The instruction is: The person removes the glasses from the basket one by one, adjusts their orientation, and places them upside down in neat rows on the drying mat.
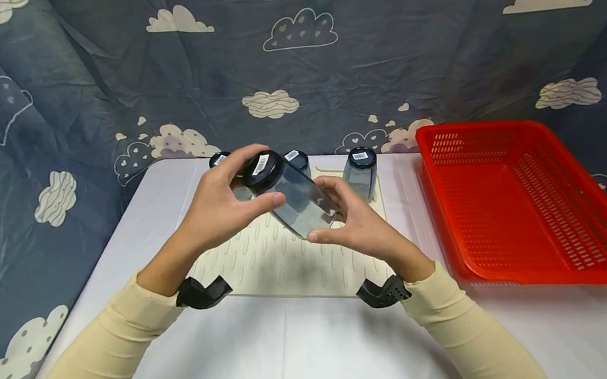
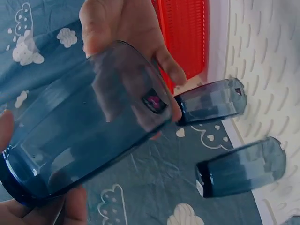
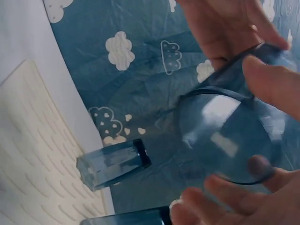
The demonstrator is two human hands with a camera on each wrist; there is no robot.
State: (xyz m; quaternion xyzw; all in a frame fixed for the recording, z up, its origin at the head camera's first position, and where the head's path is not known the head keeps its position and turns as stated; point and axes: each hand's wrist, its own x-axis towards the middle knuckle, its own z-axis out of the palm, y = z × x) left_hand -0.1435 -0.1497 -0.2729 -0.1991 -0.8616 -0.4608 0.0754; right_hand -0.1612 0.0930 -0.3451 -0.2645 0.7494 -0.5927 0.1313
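Note:
Both hands hold a blue-tinted drinking glass [image 1: 305, 207] tilted above the mat. My left hand [image 1: 214, 207] grips its thick dark base, which bears a white barcode label. At the lower right, the open rim end is held between the thumb and fingers of my right hand [image 1: 361, 223]. A small dark sticker shows near the rim in the left wrist view, on the glass [image 2: 89, 126]. Behind the hands, similar glasses stand upside down: one at right [image 1: 361, 175], a middle glass [image 1: 297, 158] partly hidden, and a left glass [image 1: 218, 158] mostly covered by the left hand.
Under the glasses lies a cream ridged mat [image 1: 278, 271] on a white-covered table [image 1: 242, 354]. A red perforated plastic basket [image 1: 503, 213] sits at the right. Behind the table hangs a dark cloud-patterned cloth [image 1: 380, 72].

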